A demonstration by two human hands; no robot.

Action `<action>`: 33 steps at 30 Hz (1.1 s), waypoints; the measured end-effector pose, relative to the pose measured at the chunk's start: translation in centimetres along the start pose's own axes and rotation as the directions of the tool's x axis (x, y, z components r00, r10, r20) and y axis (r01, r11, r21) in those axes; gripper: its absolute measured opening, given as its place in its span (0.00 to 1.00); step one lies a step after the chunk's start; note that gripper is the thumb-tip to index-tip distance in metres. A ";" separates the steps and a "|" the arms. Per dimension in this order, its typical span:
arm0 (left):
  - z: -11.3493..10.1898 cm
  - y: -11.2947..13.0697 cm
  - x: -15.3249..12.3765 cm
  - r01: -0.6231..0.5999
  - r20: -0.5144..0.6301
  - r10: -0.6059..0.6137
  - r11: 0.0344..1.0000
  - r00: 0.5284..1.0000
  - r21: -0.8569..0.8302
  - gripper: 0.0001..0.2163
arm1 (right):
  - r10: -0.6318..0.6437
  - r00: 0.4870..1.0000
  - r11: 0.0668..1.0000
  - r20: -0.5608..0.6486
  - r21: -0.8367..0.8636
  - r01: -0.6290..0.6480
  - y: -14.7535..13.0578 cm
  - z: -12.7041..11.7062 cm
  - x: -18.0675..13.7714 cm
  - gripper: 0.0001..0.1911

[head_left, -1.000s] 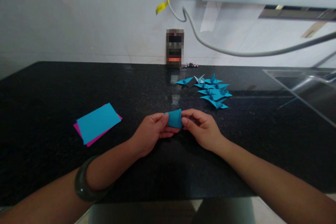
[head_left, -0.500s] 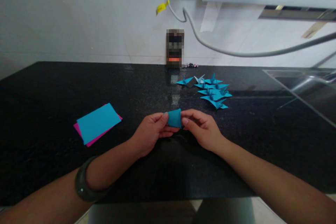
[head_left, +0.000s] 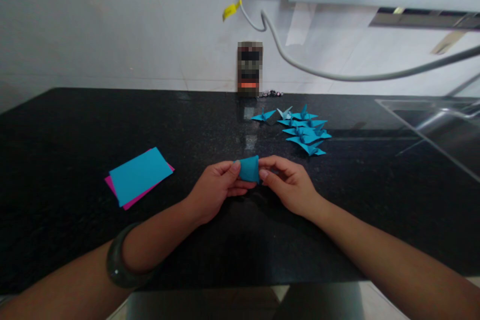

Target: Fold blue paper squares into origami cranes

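Observation:
A small folded piece of blue paper (head_left: pixel 249 168) is held just above the black countertop (head_left: pixel 56 130) between both hands. My left hand (head_left: pixel 215 191) pinches its left edge with thumb and fingers closed. My right hand (head_left: pixel 288 182) pinches its right edge the same way. A dark bangle (head_left: pixel 120 265) sits on my left wrist. Behind my right hand lies a cluster of several finished blue paper cranes (head_left: pixel 302 130).
A stack of flat sheets, blue on top of pink (head_left: pixel 138 176), lies to the left on the counter. A small dark box (head_left: pixel 249 69) leans on the white wall at the back. A grey hose (head_left: pixel 337 76) hangs across the wall. A sink (head_left: pixel 442 125) is at the right.

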State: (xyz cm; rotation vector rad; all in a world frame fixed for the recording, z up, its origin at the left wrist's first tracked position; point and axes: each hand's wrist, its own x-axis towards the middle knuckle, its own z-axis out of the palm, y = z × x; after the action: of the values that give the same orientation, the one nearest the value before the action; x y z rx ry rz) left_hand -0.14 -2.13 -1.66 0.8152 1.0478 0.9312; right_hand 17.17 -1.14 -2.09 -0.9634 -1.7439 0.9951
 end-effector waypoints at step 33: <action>0.1 0.2 -0.3 -0.043 0.047 0.037 0.992 0.998 0.121 0.12 | -0.005 0.990 0.976 -0.143 -0.217 -0.027 0.4 -0.2 0.0 0.03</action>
State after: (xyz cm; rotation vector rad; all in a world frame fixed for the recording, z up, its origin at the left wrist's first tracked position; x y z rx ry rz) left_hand -0.15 -2.37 -1.39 0.9573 1.0608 0.8852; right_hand 17.46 -0.94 -2.34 -1.1554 -1.7528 0.7317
